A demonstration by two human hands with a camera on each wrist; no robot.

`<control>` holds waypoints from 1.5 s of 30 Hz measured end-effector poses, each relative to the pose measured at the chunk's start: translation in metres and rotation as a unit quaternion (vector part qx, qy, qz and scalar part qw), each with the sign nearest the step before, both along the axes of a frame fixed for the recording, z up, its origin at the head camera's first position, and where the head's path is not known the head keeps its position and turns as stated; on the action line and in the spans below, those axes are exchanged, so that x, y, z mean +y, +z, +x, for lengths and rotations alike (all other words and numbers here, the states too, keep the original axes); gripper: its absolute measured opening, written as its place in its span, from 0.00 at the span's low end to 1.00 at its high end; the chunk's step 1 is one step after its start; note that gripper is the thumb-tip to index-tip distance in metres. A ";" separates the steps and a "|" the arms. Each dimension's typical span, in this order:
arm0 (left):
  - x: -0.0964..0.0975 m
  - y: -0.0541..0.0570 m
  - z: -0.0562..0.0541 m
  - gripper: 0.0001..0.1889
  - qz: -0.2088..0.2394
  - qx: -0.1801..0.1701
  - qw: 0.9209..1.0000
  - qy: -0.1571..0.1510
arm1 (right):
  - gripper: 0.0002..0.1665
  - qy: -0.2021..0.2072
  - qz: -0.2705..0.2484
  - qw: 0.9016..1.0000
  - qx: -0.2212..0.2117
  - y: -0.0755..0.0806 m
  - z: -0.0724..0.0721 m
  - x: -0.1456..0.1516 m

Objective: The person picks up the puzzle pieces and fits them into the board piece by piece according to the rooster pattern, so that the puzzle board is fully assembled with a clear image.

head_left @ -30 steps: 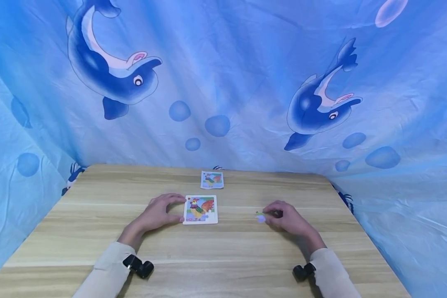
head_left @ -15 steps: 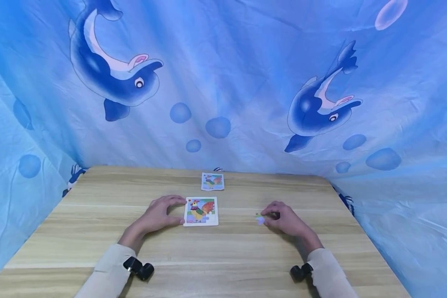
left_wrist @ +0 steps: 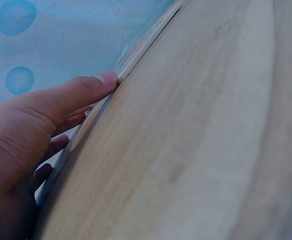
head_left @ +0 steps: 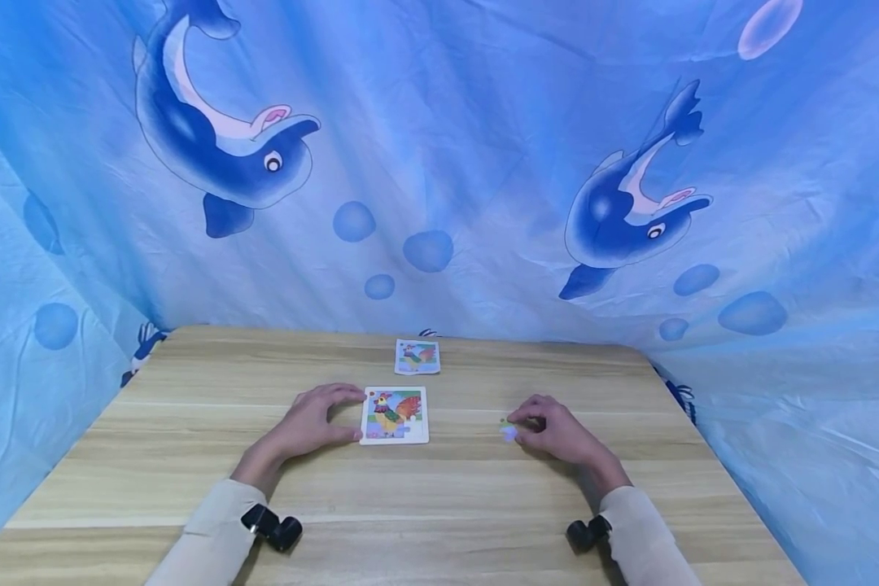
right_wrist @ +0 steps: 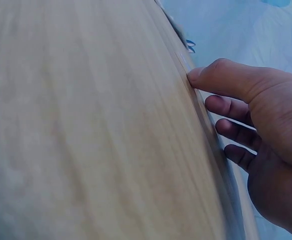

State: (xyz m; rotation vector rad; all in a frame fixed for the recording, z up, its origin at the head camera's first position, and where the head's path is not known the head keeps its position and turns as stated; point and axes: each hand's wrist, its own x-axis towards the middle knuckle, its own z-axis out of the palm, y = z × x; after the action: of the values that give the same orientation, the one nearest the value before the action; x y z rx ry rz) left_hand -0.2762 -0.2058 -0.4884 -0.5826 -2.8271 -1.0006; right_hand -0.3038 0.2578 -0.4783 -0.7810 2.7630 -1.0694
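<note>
A square rooster jigsaw puzzle [head_left: 388, 413] in a white frame lies on the table, with a white gap in its lower right corner. My left hand [head_left: 315, 419] rests its thumb and forefinger against the puzzle's left edge. In the left wrist view, the thumb [left_wrist: 105, 78] touches the frame's edge. To the right, a small puzzle piece [head_left: 509, 433] in pale violet and green sits between the thumb and forefinger of my right hand [head_left: 557, 431], which pinches it at the tabletop. The piece cannot be made out in the right wrist view, where the thumb [right_wrist: 198, 76] reaches the table surface.
Behind the puzzle lies a small picture card [head_left: 417, 356] with the same rooster. The wooden table [head_left: 439, 505] ends at a blue dolphin-print curtain [head_left: 469, 163]. Black wrist cameras sit on both cuffs.
My right hand has moved slightly left, its fingertips further over the puzzle piece, which has shifted a little left. My left hand stays at the puzzle's edge.
</note>
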 end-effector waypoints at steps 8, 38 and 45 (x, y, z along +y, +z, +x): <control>0.000 0.001 0.000 0.33 0.002 0.000 1.000 0.000 | 0.12 -0.014 -0.002 1.000 0.010 -0.001 0.000 0.001; 0.000 0.000 0.000 0.33 0.000 0.000 1.000 0.003 | 0.14 -0.008 -0.050 0.999 0.001 0.003 0.001 -0.104; 0.001 0.001 0.000 0.33 0.003 0.000 1.000 0.000 | 0.16 0.020 -0.051 0.998 -0.006 0.005 0.005 -0.132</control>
State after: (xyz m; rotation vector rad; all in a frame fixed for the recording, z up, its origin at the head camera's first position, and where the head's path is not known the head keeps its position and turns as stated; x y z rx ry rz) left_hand -0.2761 -0.2052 -0.4875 -0.5829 -2.8232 -1.0106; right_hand -0.2990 0.1260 -0.4732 -0.8359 2.6894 -1.2109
